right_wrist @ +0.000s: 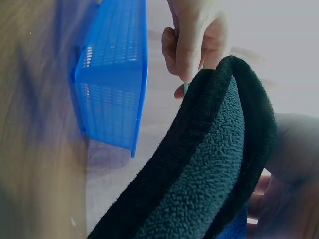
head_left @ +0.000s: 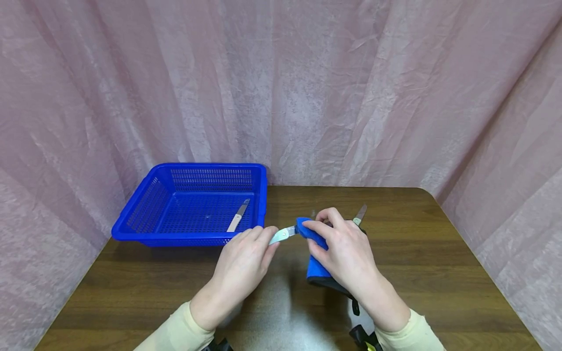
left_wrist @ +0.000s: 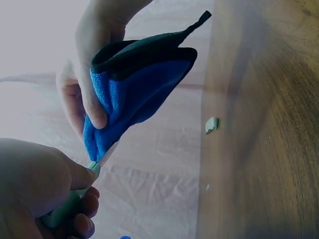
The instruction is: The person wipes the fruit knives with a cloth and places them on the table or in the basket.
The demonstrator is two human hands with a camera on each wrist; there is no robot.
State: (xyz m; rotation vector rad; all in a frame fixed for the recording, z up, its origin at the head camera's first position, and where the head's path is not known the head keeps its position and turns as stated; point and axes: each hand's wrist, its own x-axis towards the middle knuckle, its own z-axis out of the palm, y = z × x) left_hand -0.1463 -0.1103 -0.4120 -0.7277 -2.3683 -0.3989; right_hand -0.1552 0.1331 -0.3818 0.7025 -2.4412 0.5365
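As fuzzy blue cloth (head_left: 319, 268) overlaps a metal blade (head_left: 292, 230), we grip.
Our left hand (head_left: 248, 258) clasps the smooth handle (head_left: 279, 236), our right hand (head_left: 344, 247) pinches cloth, before the desk's (head_left: 417, 248) far edge.

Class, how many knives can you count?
3 knives: one in the basket, one in the left hand, one on the table beyond the right hand, which may hide more.

no legible text, labels, brands, numbers or signs, all 3 views
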